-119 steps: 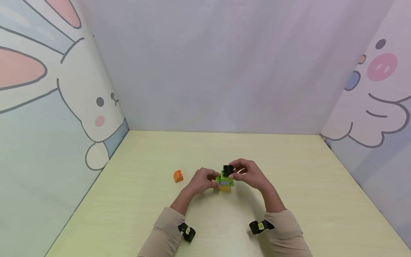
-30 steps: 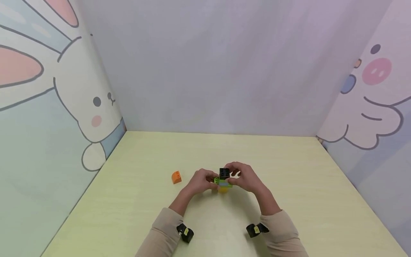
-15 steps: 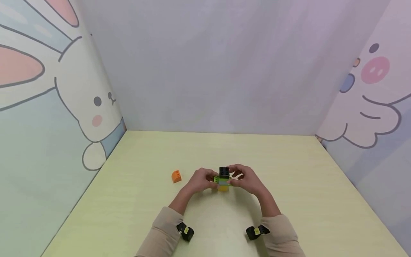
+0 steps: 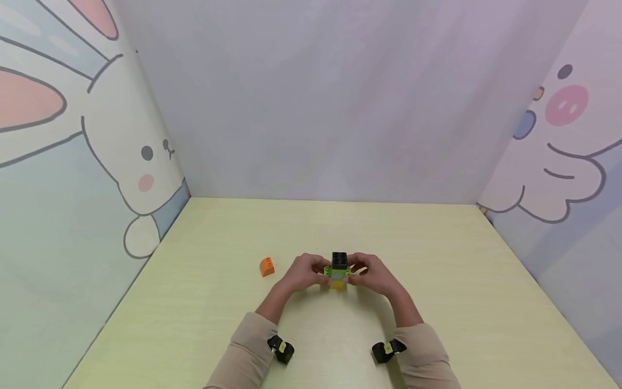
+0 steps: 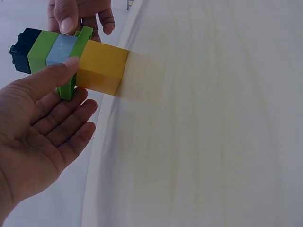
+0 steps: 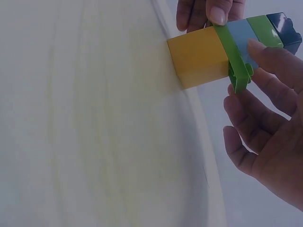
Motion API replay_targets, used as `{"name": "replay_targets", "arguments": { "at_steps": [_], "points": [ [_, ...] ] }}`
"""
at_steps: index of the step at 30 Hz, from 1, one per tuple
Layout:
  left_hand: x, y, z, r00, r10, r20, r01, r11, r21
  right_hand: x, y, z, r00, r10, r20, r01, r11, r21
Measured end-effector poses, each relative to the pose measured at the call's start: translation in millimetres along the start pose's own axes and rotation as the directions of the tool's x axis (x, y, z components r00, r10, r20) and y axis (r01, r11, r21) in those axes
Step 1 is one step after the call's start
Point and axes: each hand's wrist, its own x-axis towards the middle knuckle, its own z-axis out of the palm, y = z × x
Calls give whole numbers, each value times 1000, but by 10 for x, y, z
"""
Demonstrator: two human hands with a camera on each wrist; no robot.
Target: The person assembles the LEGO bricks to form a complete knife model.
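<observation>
A small tower of toy building bricks stands on the table between both hands in the head view. Its layers, from the bottom up, are a yellow brick (image 5: 102, 66), a wider green plate (image 6: 235, 59), a light blue brick (image 5: 61, 48), a green brick (image 5: 41, 47) and a black brick (image 4: 339, 260) on top. My left hand (image 4: 303, 274) pinches the left end of the green plate, its thumb in front. At the opposite end, my right hand (image 4: 376, 275) pinches the plate between thumb and fingers. The other fingers of both hands are loosely bent.
An orange brick (image 4: 266, 267) with a curved side lies left of the left hand. The pale yellow table (image 4: 233, 335) meets a grey back wall (image 4: 311, 108) and printed side walls. A small black device (image 4: 282, 349) is strapped to each sleeve.
My right hand has come down from beside the black brick to the green plate's right end. The black brick, earlier off to the right, sits squarely on top. The left hand keeps its hold.
</observation>
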Motion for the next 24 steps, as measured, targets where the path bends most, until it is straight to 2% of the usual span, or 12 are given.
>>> {"name": "replay_targets", "arguments": {
  "at_steps": [14, 24],
  "points": [
    [3, 14, 16, 1000, -4, -7, 4, 1000, -22, 10, 61, 3, 998, 32, 47, -32, 999, 0],
    [-8, 11, 6, 1000, 2, -7, -2, 999, -38, 20, 78, 7, 999, 19, 50, -18, 999, -29]
  ]
}}
